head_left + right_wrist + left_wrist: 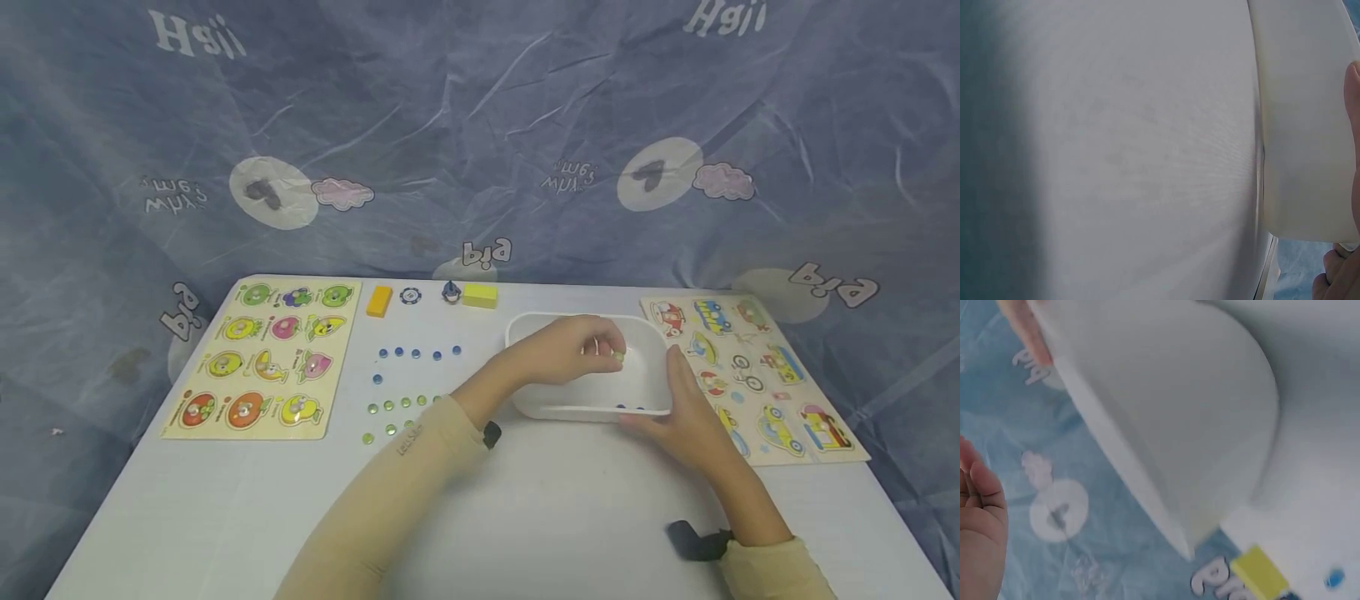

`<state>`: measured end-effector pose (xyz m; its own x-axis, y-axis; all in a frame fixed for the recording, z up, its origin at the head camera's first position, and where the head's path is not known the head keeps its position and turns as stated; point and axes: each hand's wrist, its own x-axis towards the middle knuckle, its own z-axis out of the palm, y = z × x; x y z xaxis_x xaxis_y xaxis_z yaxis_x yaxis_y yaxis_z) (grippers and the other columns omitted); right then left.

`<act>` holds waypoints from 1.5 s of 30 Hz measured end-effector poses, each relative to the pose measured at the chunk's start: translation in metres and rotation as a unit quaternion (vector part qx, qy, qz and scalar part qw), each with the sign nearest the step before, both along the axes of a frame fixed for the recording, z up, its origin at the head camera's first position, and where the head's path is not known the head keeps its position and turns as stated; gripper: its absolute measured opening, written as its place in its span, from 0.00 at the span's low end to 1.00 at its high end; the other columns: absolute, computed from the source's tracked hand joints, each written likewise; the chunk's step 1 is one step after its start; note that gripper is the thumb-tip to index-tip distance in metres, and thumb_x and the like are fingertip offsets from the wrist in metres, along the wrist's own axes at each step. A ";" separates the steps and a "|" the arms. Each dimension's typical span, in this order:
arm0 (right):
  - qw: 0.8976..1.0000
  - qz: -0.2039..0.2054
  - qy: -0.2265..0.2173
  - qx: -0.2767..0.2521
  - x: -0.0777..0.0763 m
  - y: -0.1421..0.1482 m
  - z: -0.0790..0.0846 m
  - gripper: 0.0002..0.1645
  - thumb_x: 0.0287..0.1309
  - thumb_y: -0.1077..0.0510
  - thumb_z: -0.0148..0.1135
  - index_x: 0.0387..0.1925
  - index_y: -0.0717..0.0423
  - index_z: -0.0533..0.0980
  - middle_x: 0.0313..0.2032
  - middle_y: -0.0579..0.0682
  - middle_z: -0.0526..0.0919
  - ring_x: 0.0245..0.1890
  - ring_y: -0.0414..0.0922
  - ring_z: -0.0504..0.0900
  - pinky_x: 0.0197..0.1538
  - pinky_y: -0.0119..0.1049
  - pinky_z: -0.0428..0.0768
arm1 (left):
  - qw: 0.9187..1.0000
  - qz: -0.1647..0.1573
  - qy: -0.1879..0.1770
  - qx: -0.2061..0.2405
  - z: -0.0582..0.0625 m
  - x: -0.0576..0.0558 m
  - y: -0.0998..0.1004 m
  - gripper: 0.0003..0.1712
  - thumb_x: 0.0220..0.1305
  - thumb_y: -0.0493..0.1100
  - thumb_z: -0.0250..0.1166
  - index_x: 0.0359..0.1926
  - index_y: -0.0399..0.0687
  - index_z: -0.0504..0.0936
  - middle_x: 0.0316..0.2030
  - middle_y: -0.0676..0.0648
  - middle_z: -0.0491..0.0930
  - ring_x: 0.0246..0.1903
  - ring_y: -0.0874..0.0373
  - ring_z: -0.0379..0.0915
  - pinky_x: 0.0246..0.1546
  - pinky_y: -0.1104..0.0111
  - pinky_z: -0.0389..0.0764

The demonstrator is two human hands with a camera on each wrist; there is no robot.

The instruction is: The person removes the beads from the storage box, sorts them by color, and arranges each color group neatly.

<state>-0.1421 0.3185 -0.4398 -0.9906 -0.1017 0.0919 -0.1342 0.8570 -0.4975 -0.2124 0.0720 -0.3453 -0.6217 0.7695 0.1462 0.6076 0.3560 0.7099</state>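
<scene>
A white plastic tub point(555, 408) stands tilted on the table, with a few blue beads point(630, 408) inside along its near wall. My left hand point(562, 350) is over the tub and pinches a small green bead point(618, 356) between thumb and fingertips. In the left wrist view, that hand point(982, 531) shows at the left edge, its bead hidden. My right hand point(693, 408) grips the tub's right end, thumb along the near side. The tub's wall point(1310, 125) fills the right part of the right wrist view, with the right thumb point(1352, 106) against it.
Left of the tub lie rows of blue beads point(416, 354) and green beads point(388, 406). Behind them are an orange block point(378, 302), a round token point(410, 296), a small figurine point(451, 292) and a yellow block point(479, 296). Picture boards, fruit point(273, 362) and vehicles point(750, 379), flank them.
</scene>
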 end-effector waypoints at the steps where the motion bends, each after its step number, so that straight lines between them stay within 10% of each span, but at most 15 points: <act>1: 1.000 -0.001 0.000 0.000 0.000 0.000 0.000 0.78 0.39 0.27 0.67 0.72 0.47 0.24 0.74 0.51 0.26 0.74 0.55 0.32 0.68 0.64 0.48 | 1.000 0.005 0.001 0.005 0.003 0.002 -0.010 0.09 0.63 0.49 0.62 0.43 0.54 0.77 0.34 0.56 0.77 0.34 0.66 0.71 0.37 0.80 0.73; 11: 1.000 -0.007 -0.014 0.003 0.000 -0.001 -0.001 0.77 0.39 0.25 0.65 0.72 0.50 0.25 0.73 0.47 0.24 0.75 0.53 0.29 0.72 0.59 0.42 | 0.991 0.126 -0.013 0.031 0.016 0.019 -0.121 0.09 0.60 0.51 0.65 0.40 0.58 0.80 0.34 0.58 0.77 0.36 0.64 0.71 0.41 0.68 0.76; 19: 1.000 -0.013 -0.019 0.008 0.000 0.000 0.000 0.77 0.39 0.26 0.65 0.71 0.47 0.23 0.73 0.47 0.23 0.74 0.53 0.29 0.71 0.60 0.42 | 0.971 0.234 -0.044 0.005 -0.026 0.035 -0.184 0.07 0.58 0.52 0.67 0.37 0.62 0.81 0.35 0.59 0.78 0.39 0.63 0.72 0.51 0.61 0.74; 33: 1.000 -0.001 -0.007 0.000 0.000 -0.002 0.002 0.77 0.41 0.27 0.65 0.72 0.53 0.26 0.73 0.51 0.24 0.74 0.54 0.28 0.71 0.60 0.40 | 0.965 0.243 -0.067 -0.070 -0.081 0.052 -0.183 0.09 0.50 0.48 0.73 0.35 0.58 0.85 0.32 0.60 0.78 0.38 0.61 0.72 0.44 0.66 0.73; 45: 1.000 -0.005 -0.007 0.001 0.000 -0.002 0.000 0.77 0.40 0.28 0.67 0.72 0.51 0.25 0.73 0.50 0.24 0.74 0.54 0.28 0.71 0.59 0.41 | 0.960 0.231 0.010 -0.156 -0.093 0.056 -0.171 0.08 0.48 0.48 0.74 0.32 0.58 0.86 0.29 0.60 0.76 0.32 0.64 0.67 0.36 0.70 0.70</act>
